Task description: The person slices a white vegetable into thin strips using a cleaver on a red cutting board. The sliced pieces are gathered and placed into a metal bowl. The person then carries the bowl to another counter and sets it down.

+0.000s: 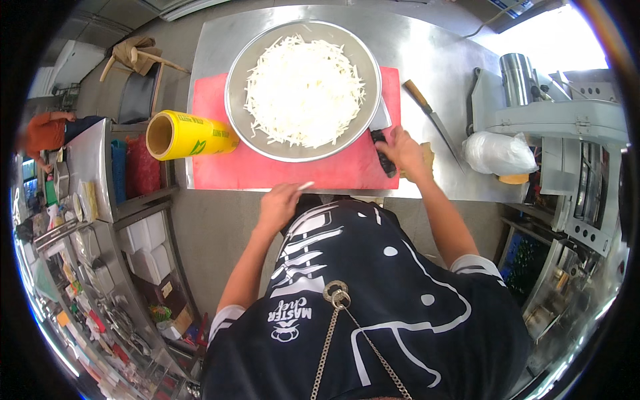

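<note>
A large round metal bowl [240, 131] full of pale shredded strips [307, 92] stands on a red cutting board [280, 175]. My left hand [281, 205] is at the board's near edge, a small white piece [305, 185] pinched in its fingers. At the board's right side, my right hand [406, 155] touches the black-wrapped handle [384, 154] of a blade [382, 118] that lies partly beneath the bowl's rim; whether the fingers grip it I cannot tell. A yellow cling wrap roll [195, 136] lies left of the bowl.
A wooden-handled knife [435, 119] lies on the steel table [425, 55], right of the board. Beyond it are a plastic-wrapped bundle [500, 152] and a grey appliance [555, 117]. A yellowish scrap [428, 156] lies by my right hand. A person [45, 132] stands far left, past steel shelving [142, 207].
</note>
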{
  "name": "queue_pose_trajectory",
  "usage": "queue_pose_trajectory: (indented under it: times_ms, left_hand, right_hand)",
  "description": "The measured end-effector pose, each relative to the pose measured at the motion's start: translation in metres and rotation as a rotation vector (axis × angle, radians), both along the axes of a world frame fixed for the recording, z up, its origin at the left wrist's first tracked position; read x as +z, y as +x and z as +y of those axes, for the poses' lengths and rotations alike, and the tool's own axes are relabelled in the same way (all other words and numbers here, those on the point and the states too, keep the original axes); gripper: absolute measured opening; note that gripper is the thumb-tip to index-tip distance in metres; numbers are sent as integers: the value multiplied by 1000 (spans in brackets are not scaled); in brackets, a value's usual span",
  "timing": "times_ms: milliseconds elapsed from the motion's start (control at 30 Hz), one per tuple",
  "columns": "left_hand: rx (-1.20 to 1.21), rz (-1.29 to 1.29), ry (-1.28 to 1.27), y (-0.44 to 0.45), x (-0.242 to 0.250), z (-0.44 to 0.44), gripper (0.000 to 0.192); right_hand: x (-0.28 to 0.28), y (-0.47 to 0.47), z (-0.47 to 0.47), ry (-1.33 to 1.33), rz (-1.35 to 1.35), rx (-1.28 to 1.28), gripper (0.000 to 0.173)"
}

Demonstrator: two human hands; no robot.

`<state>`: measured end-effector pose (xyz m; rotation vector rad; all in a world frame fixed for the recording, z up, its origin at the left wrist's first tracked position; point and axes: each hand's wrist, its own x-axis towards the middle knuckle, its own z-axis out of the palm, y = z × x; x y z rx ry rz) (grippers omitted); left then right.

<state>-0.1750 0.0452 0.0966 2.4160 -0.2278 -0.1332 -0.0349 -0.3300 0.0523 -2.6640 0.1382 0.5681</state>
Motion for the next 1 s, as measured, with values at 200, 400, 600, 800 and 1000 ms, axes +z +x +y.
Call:
queue_pose_trajectory:
  times_ms: [200, 400, 600, 800, 1000]
  left_hand:
    - [-162, 242, 191, 47, -59, -101, 35]
    - [39, 335, 62, 86, -93, -175, 37]
    - [86, 442, -106, 78, -104, -171, 27]
    - [-221, -359, 149, 69, -107, -136, 26]
    - [-364, -290, 67, 83, -112, -127, 30]
  right_hand:
    - [-21, -26, 22, -54, -89, 69, 70]
    - [-3, -71, -25, 1, -133, -79, 56]
    - [16, -134, -57, 387, 136, -318, 52]
    - [31, -186, -56, 485, 148, -283, 40]
    - [38, -203, -26, 385, 137, -289, 41]
